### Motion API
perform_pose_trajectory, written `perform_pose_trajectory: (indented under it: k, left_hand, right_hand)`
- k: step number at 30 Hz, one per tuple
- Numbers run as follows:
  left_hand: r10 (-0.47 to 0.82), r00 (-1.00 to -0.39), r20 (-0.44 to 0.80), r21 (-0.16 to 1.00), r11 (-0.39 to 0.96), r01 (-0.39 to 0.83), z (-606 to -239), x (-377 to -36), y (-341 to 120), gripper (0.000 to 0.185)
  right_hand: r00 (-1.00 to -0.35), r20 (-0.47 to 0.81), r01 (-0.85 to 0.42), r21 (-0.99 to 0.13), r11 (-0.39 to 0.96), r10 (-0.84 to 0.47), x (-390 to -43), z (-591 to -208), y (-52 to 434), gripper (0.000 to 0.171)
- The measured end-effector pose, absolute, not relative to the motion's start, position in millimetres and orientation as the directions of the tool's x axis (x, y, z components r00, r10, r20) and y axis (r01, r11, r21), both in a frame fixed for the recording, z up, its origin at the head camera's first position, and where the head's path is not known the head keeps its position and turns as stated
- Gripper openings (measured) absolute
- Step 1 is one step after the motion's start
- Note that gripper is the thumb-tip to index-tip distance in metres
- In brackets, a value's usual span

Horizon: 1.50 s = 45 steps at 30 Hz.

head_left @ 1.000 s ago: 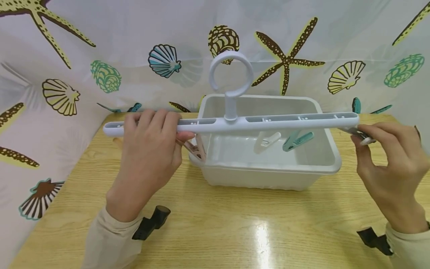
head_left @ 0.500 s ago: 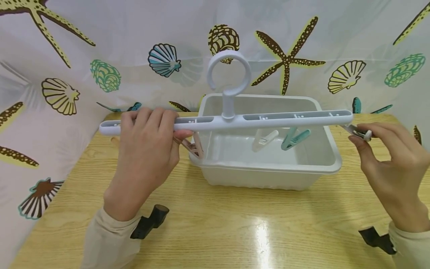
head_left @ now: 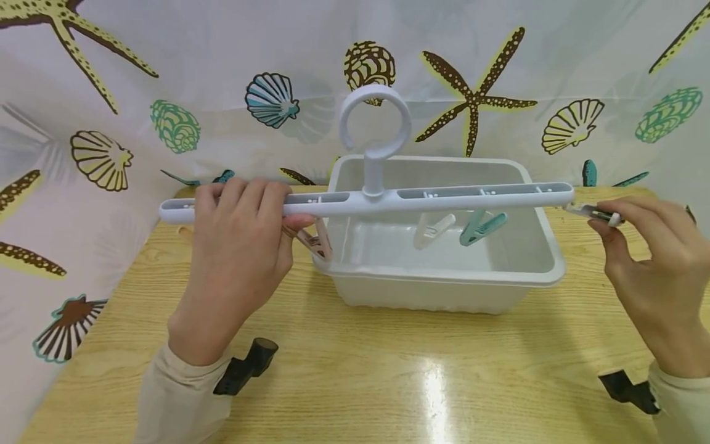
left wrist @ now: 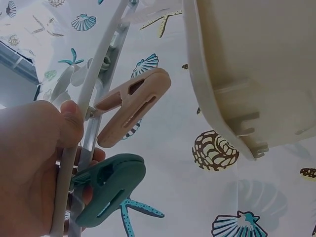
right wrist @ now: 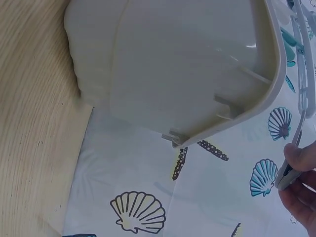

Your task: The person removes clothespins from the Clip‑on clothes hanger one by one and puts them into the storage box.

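**A:** Two hands on one peg hanger. The left hand has its fingers curled over the bar left of the ring hook, thumb underneath, holding it level above the white plastic tub.

**B:** And the right hand is off the bar's right end, thumb and fingertips pinching a pale clip just beside that tip. The right wrist view shows that pinch too, close to the tub's rim.

**A:** What worries me is balance. All the weight sits in one grip left of the hook, so I'd judge a tug on that end clip could tip the bar down on the right.

**B:** Agreed. If the pinch slips, the clip could snap shut or drop, and it may land outside the tub, since it sits beyond the tub's right wall.

**A:** The others hang over the tub: a cream peg and a teal peg right of the hook. By the left hand, the wrist view shows a pink peg and a dark teal peg. A swing could knock them on the rim.

**B:** Surroundings: the tub stands on a light wood-grain table with glare in front of it, and behind the tub hangs a white curtain printed with shells and starfish.
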State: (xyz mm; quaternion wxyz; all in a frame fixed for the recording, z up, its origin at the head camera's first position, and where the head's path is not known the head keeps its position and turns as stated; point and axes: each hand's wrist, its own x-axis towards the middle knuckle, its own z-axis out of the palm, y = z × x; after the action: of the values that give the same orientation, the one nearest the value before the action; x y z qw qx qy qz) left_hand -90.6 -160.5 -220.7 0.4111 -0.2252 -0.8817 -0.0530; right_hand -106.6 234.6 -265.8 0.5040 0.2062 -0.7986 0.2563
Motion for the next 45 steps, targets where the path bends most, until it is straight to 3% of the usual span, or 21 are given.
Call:
perform_pose_trajectory:
  k: [8,20,25,28,32,37,40,43,45]
  left_hand:
    - [0.405,-0.610,0.681,-0.104,0.878,0.466,-219.3,-86.1,-162.0,0.033]
    - [0.497,-0.604,0.623,-0.163,0.838,0.521,-216.9,-82.7,-164.0,0.035]
    - [0.530,-0.605,0.595,-0.195,0.825,0.531,-217.1,-82.2,-166.1,0.037]
    - [0.529,-0.609,0.591,-0.198,0.827,0.526,-217.0,-81.7,-166.7,0.037]
    - [0.522,-0.614,0.592,-0.195,0.832,0.520,-216.7,-81.1,-166.9,0.037]
    - [0.510,-0.619,0.598,-0.179,0.837,0.517,-216.6,-80.4,-166.2,0.035]
    - [0.498,-0.615,0.611,-0.161,0.839,0.519,-217.0,-79.0,-166.2,0.045]
    - [0.489,-0.625,0.608,-0.139,0.841,0.523,-216.0,-75.6,-166.4,0.057]
    - [0.485,-0.645,0.590,-0.124,0.844,0.521,-214.3,-72.4,-166.4,0.061]
  right_hand:
    - [-0.437,0.891,-0.532,-0.142,0.835,-0.126,-108.0,-265.8,247.7,0.017]
    - [-0.502,0.806,-0.559,-0.024,0.829,-0.315,-117.5,-262.2,250.7,0.022]
    - [-0.472,0.778,-0.620,0.041,0.784,-0.414,-124.0,-258.8,245.0,0.025]
    - [-0.443,0.758,-0.665,0.081,0.743,-0.479,-129.0,-256.6,242.3,0.013]
    - [-0.420,0.724,-0.714,0.108,0.691,-0.547,-136.8,-253.4,238.1,0.039]
    - [-0.399,0.680,-0.754,0.139,0.642,-0.615,-146.2,-247.8,230.2,0.037]
    - [-0.387,0.639,-0.783,0.154,0.603,-0.665,-150.7,-242.2,226.6,0.039]
    - [-0.375,0.593,-0.799,0.184,0.573,-0.713,-154.1,-235.1,223.9,0.020]
    - [-0.364,0.571,-0.799,0.214,0.562,-0.735,-156.1,-230.9,221.8,0.018]
